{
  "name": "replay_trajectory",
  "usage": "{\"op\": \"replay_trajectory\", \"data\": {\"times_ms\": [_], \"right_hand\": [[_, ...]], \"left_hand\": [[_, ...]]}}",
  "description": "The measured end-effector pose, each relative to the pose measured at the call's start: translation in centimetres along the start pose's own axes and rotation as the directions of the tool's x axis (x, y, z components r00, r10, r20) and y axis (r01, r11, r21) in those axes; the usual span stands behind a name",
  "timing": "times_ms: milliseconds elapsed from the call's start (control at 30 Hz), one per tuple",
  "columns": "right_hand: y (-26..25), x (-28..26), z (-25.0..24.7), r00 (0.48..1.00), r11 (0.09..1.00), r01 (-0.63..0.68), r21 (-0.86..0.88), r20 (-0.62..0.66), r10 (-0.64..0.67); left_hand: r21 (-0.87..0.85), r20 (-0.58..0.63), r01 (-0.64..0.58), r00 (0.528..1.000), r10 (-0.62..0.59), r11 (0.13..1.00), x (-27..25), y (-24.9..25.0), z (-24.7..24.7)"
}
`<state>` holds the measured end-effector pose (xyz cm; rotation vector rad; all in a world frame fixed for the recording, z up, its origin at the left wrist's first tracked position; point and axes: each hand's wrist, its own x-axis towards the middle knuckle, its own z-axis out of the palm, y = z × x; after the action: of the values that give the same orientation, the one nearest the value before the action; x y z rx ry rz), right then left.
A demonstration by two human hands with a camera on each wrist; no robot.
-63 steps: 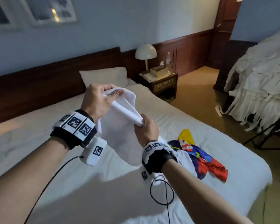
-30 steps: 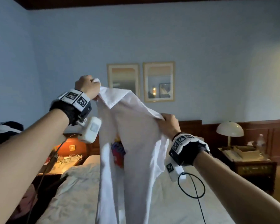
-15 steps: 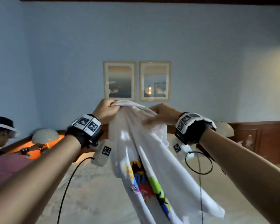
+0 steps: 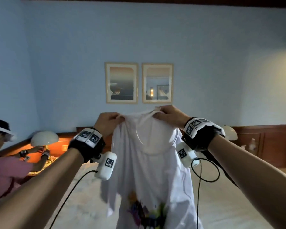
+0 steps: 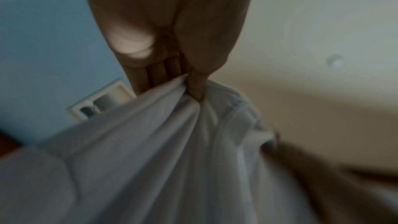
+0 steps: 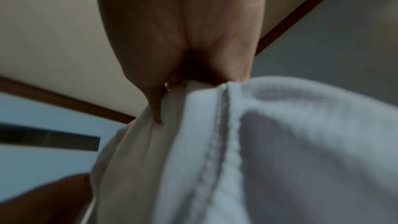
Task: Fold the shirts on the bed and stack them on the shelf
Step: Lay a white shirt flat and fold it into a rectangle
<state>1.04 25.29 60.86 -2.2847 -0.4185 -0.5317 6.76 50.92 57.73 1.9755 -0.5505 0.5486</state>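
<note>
Head view: both hands (left hand (image 4: 108,121), right hand (image 4: 169,115)) pinch white shirt (image 4: 149,162).

Count from where I stand: few kinds, small numbers.
One white T-shirt (image 4: 149,162) with a coloured print, hanging from my two hands, left hand (image 4: 108,123) and right hand (image 4: 169,115), one at each side of its neckline. Two framed pictures (image 4: 121,82) side by side on the blue wall. Two dome-shaded bedside lamps (image 4: 45,138), one at either side of the bed. One bed (image 4: 82,200) beneath. One other person (image 4: 5,164) at far left, in a pink top.
</note>
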Motion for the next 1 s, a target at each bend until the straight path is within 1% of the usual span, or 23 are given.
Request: {"op": "replay_trajectory", "data": {"times_ms": [33,67,100,133,167,200,233,267,300,367,433,467,500,533,567,600,667,733,767,833,867,967,1000], "right_hand": [[0.7,0.0,-0.1,0.999,0.992,0.009,-0.126,0.036,-0.004],[1.6,-0.1,-0.3,0.998,0.977,0.014,-0.215,0.066,0.000],[2.5,-0.4,-0.5,0.997,0.959,0.009,-0.283,0.079,0.014],[3.4,-0.8,-0.7,0.996,0.934,-0.004,-0.358,0.077,0.033],[4.1,-1.3,-0.8,0.996,0.900,-0.020,-0.436,0.065,0.054],[4.7,-1.7,-0.9,0.995,0.861,-0.053,-0.506,0.044,0.086],[5.2,-1.9,-0.8,0.993,0.837,-0.090,-0.540,0.014,0.116],[5.3,-2.0,-0.7,0.989,0.841,-0.136,-0.524,-0.017,0.150],[5.4,-1.9,-0.6,0.980,0.874,-0.194,-0.445,-0.048,0.193],[5.0,-1.4,-0.5,0.954,0.939,-0.300,-0.169,-0.067,0.293],[4.3,-0.6,-0.3,0.931,0.933,-0.355,0.061,-0.065,0.359],[3.8,-0.2,-0.2,0.920,0.918,-0.374,0.131,-0.072,0.385],[3.3,0.0,-0.1,0.911,0.908,-0.387,0.163,-0.083,0.403],[2.9,0.2,-0.1,0.911,0.910,-0.388,0.146,-0.092,0.403],[2.7,0.2,-0.2,0.922,0.922,-0.369,0.118,-0.078,0.379],[2.5,0.2,-0.4,0.944,0.941,-0.319,0.114,-0.053,0.326],[2.4,0.1,-0.9,0.975,0.962,-0.210,0.174,-0.032,0.219],[2.5,0.2,-1.4,0.981,0.950,-0.149,0.273,-0.083,0.177],[2.6,0.3,-1.6,0.982,0.953,-0.126,0.274,-0.104,0.160],[2.8,0.2,-1.8,0.983,0.978,-0.088,0.190,-0.144,0.116],[3.0,0.2,-1.9,0.980,0.982,-0.066,0.175,-0.172,0.096],[3.6,0.0,-2.1,0.956,0.977,-0.032,0.211,-0.278,0.091],[3.9,0.1,-2.3,0.947,0.979,-0.027,0.204,-0.308,0.091]], "left_hand": [[-0.118,-0.062,0.050,0.996,-0.058,0.992,0.3,-0.2,-0.4],[-0.218,-0.125,0.079,0.986,-0.108,0.973,0.9,-0.5,-1.0],[-0.258,-0.178,0.097,0.973,-0.146,0.961,1.4,-0.8,-1.9],[-0.243,-0.224,0.104,0.961,-0.160,0.964,1.9,-0.9,-2.9],[-0.187,-0.265,0.107,0.952,-0.155,0.976,1.9,-0.7,-3.8],[-0.114,-0.297,0.104,0.946,-0.133,0.988,2.0,-0.8,-4.5],[-0.039,-0.302,0.101,0.947,-0.108,0.994,1.9,-0.9,-5.0],[0.001,-0.285,0.087,0.955,-0.083,0.996,1.9,-1.1,-5.3],[0.027,-0.267,0.079,0.961,-0.069,0.997,1.7,-1.2,-5.4],[0.083,-0.247,0.078,0.967,-0.055,0.993,1.6,-1.7,-5.5],[0.110,-0.270,0.107,0.960,-0.073,0.988,1.8,-2.4,-5.6],[0.118,-0.289,0.130,0.953,-0.091,0.984,1.8,-2.6,-5.7],[0.111,-0.301,0.147,0.947,-0.108,0.983,1.9,-2.9,-5.8],[0.083,-0.308,0.146,0.944,-0.114,0.986,2.1,-3.4,-5.9],[0.035,-0.308,0.141,0.943,-0.124,0.989,2.3,-3.8,-6.0],[-0.020,-0.310,0.132,0.941,-0.132,0.991,2.5,-4.1,-6.1],[-0.110,-0.315,0.111,0.938,-0.141,0.988,2.5,-4.5,-6.4],[-0.152,-0.295,0.089,0.947,-0.131,0.984,2.6,-4.8,-6.8],[-0.160,-0.278,0.082,0.953,-0.125,0.984,2.6,-4.9,-6.9],[-0.166,-0.250,0.088,0.960,-0.129,0.982,2.4,-4.7,-7.1],[-0.180,-0.231,0.100,0.963,-0.141,0.978,2.4,-4.5,-7.0],[-0.241,-0.166,0.120,0.973,-0.163,0.963,2.2,-4.2,-7.0],[-0.234,-0.153,0.118,0.976,-0.156,0.965,2.1,-4.2,-7.2]]}}
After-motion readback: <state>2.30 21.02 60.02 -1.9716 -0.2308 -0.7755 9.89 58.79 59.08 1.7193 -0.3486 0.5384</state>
